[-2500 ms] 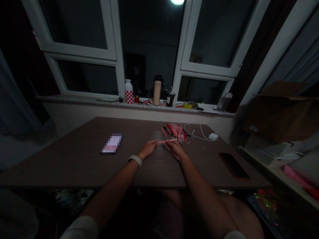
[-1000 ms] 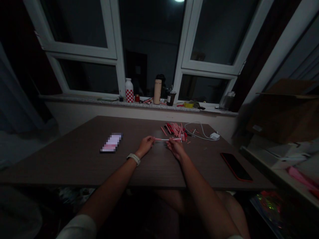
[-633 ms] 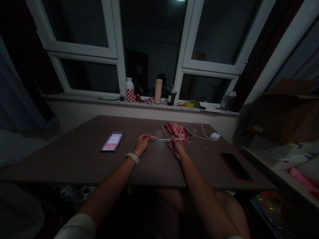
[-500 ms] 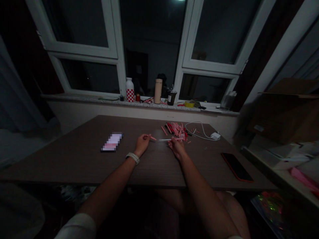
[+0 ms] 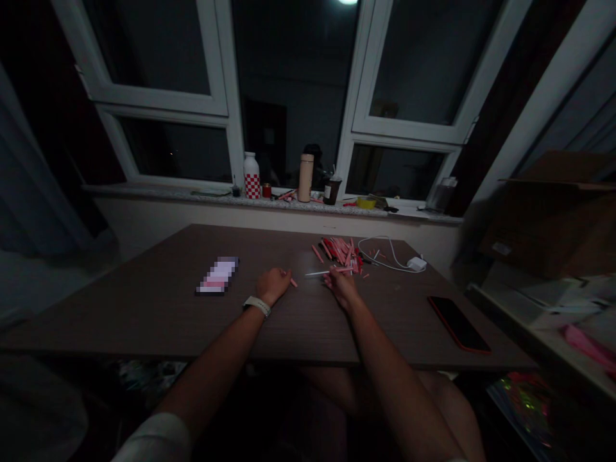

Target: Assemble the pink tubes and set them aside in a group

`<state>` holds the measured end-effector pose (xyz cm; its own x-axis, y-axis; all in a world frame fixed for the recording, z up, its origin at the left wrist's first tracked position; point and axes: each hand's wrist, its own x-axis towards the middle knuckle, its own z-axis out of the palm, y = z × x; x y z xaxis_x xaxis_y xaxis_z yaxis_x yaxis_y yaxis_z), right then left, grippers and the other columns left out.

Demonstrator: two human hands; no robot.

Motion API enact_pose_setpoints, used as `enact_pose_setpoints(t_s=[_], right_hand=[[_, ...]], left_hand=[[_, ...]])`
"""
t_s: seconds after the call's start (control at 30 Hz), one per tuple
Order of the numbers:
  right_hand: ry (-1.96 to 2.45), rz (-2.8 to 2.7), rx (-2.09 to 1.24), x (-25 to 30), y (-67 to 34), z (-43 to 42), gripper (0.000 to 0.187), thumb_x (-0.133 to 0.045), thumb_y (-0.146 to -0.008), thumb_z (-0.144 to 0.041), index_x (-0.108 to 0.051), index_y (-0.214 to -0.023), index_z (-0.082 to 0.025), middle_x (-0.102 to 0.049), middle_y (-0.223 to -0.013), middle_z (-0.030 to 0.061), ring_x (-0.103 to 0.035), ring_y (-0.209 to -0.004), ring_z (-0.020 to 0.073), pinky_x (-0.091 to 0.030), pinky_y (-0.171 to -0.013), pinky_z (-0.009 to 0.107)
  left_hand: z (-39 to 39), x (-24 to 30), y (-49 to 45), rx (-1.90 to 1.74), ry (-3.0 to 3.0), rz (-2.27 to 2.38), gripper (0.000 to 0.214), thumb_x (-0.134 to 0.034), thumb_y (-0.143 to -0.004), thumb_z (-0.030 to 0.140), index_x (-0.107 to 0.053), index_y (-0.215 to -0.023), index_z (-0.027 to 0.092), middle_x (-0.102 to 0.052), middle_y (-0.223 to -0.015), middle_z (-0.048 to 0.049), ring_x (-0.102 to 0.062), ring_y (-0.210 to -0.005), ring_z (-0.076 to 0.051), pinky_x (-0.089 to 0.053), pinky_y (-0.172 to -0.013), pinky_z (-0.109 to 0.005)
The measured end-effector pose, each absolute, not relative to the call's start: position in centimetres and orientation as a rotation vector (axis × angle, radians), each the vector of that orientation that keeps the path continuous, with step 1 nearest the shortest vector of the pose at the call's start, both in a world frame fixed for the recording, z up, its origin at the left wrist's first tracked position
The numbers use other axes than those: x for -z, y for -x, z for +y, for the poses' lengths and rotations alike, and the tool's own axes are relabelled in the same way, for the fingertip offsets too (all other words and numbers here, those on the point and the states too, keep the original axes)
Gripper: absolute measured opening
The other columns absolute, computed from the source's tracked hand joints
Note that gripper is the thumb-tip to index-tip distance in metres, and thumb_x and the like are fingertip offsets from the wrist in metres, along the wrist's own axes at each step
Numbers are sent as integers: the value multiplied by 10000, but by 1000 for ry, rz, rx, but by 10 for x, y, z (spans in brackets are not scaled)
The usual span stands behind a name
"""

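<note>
Thin stick (image 5: 320,273) pinched by right hand beside pink heap

The right hand (image 5: 341,289) had its fingers drawn together on the stick, which lay level above the brown wooden table (image 5: 144,321), one end near a heap of pink and red sticks (image 5: 339,253). The left hand (image 5: 273,286) lay curled, knuckles up, a short pink piece (image 5: 293,282) at its fingertips; the dim view did not show whether it pinched that piece. Single pieces seemed in hand, and the stick's free end appeared to call for the left fingers.

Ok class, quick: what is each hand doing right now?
Left hand: closed, short thin pink stick at its fingertips.
Right hand: pinching a longer thin pale-pink stick.
</note>
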<state>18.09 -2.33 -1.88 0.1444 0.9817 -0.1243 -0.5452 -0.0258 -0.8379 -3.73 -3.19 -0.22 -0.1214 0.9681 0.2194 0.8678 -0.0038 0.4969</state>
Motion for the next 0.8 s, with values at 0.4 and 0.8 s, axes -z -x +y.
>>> enact_pose_setpoints(t_s=[0.4,0.8], right_hand=[[888,-663,-1391,15,-182,-28,198,-772,-778,-139,-584,-785,-201,-684,-660,-12,-683,-603,119,-550,-537,173],[869,-643,-1398,14,-180,-29,207,-790,-775,-137,-591,-771,-190,-677,-643,-19,-664,-582,102,-547,-512,154]], left_hand=[[-28,9,41,-786,-2034,2094,451,-518,-930,508,-687,-639,207,-697,-659,-132,-700,-824,-326,-455,-763,-371],[-27,10,26,-1242,-2326,1281,264,-616,-906,442,-713,-926,197,-719,-983,-81,-601,-995,-244,-433,-930,-357]])
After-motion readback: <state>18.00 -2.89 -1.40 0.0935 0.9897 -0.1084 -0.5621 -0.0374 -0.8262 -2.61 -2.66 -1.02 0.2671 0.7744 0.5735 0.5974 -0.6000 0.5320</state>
